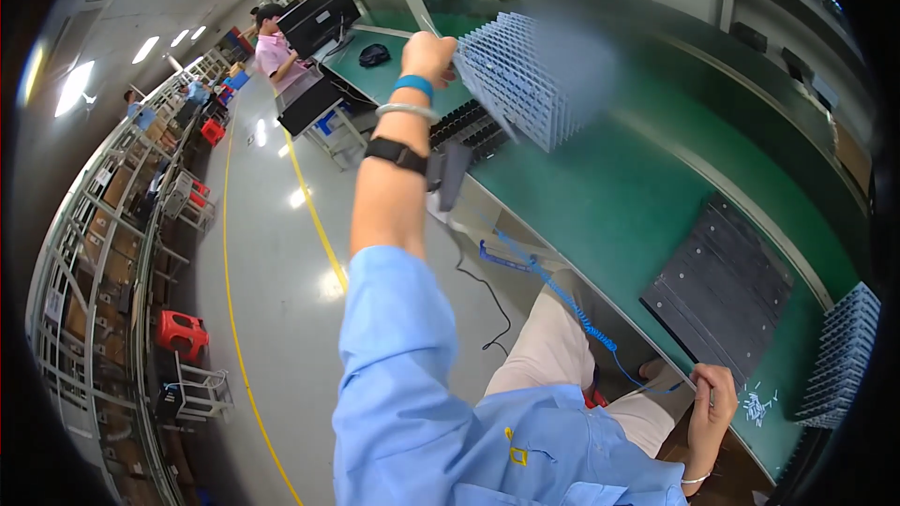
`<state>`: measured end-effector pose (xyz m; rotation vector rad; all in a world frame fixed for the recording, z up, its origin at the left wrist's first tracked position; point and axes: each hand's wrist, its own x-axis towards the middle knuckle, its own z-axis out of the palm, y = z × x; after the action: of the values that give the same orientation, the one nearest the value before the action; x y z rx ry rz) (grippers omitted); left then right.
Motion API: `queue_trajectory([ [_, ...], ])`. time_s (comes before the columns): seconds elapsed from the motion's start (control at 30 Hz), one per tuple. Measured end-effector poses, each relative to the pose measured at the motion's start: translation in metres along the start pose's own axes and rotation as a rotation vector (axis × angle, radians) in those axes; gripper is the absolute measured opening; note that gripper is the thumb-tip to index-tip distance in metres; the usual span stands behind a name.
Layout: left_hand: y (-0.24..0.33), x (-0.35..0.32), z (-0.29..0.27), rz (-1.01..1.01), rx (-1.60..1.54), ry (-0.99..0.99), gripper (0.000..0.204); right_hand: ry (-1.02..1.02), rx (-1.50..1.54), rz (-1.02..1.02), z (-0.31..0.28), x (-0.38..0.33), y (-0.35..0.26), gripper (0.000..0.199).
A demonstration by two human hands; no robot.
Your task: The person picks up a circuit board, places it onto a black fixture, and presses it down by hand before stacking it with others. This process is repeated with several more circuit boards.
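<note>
My left hand [430, 60] reaches far out over the bench with its fingers curled closed at the near left corner of a light-blue rack [506, 75]. This rack is built of many thin prongs, and a blur covers its right side. By the bench's front edge my right hand [714, 397] has its fingers bent and pressed together; whatever they hold, if anything, is hidden. Beside it lies a flat black panel [722, 276] with small light spots. Small white pieces [757, 406] are scattered just right of that hand.
Another light-blue pronged rack [844, 351] stands at the bench's right end. A coiled blue cord [572, 305] hangs along the front edge of the green bench [562, 197]. A dark monitor [319, 21] and a person in pink [274, 52] are farther off, past a yellow-lined aisle [267, 319].
</note>
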<state>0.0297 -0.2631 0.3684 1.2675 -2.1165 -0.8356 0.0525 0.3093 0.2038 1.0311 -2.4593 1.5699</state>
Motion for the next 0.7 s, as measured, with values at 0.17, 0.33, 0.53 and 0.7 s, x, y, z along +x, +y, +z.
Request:
queue_trajectory([
  [0.17, -0.014, -0.08, -0.082, 0.361, -0.014, 0.042, 0.024, 0.001, 0.119, 0.056, -0.005, -0.004, 0.007, 0.012],
  [0.33, -0.01, -0.171, -0.103, 0.801, 0.019, -0.019, 0.014, 0.063, 0.357, 0.17, -0.005, -0.006, 0.018, 0.021],
  [0.53, 0.015, -0.254, -0.049, 1.378, 0.177, -0.345, 0.01, 0.328, 0.356, 0.093, -0.012, 0.008, -0.008, 0.039],
  [0.7, 0.027, -0.303, 0.011, 1.59, -0.052, -0.609, 0.013, 0.311, 0.642, 0.072, -0.022, -0.022, 0.013, 0.044],
])
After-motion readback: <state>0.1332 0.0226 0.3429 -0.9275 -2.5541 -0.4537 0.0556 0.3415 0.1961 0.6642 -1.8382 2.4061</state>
